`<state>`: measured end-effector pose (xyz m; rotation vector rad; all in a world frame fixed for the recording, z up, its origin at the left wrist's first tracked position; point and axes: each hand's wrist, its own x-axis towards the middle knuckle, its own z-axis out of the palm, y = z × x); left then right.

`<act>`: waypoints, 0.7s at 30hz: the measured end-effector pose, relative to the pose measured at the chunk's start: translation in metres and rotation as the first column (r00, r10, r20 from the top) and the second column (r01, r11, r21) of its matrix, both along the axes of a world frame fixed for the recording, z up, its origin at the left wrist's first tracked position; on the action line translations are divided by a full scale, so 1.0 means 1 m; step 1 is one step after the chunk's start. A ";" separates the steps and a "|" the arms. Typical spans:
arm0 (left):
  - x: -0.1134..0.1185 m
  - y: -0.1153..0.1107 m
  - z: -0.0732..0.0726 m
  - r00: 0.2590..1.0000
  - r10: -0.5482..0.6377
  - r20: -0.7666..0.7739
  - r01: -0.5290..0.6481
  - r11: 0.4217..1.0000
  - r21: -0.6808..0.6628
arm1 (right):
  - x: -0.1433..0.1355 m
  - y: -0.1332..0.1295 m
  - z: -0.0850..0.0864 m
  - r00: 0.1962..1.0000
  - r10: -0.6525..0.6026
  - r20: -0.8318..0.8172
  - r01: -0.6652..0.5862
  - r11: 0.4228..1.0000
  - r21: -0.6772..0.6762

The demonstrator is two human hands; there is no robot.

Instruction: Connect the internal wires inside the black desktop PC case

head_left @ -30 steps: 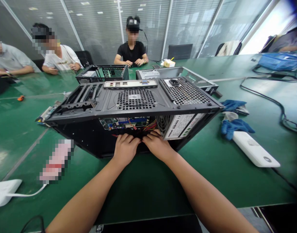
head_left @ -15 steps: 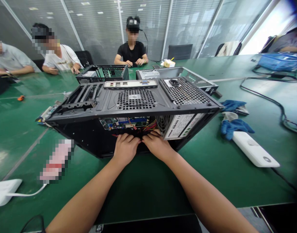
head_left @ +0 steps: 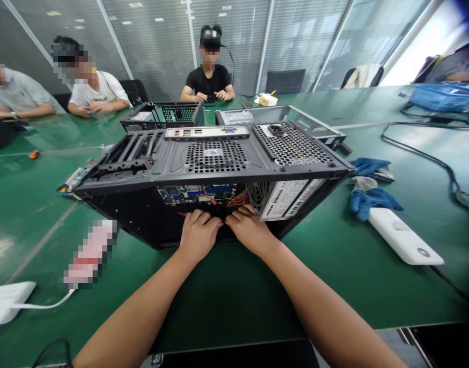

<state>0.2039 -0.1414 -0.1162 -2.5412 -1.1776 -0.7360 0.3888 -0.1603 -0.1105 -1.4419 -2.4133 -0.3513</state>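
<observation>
A black computer case (head_left: 215, 176) stands on the table with its back panel up and its open side towards me. My left hand (head_left: 199, 232) reaches into that opening with curled fingers. Close beside it, my right hand (head_left: 248, 225) is closed too, near the bundle of coloured cables (head_left: 239, 198). The fingertips of both hands are hidden, so what they grip cannot be made out. Above them shows the motherboard (head_left: 198, 194) with a blue strip. To the right is the power supply (head_left: 290, 198) with its white label and fan.
Other open cases (head_left: 163, 115) stand behind. At the right lie blue gloves (head_left: 374, 197), a white power bank (head_left: 405, 237) and a black cable (head_left: 422, 148). Circuit boards (head_left: 71, 181) and a pink blurred object (head_left: 89, 253) are at the left. Several people sit around the table.
My hands stay in nearly the same place inside the case, with only slight finger movement. Across the table, the person in white has brought both hands together.
</observation>
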 end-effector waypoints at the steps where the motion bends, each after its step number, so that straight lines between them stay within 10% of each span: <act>1: 0.000 0.000 0.000 1.000 0.000 0.001 0.000 1.000 -0.002 | 0.001 0.000 0.000 1.000 0.006 -0.005 -0.006 1.000 0.004; 21: 0.000 0.001 0.000 0.999 -0.010 0.039 0.012 0.999 -0.030 | 0.000 0.000 -0.001 0.999 -0.024 -0.044 0.026 0.998 0.053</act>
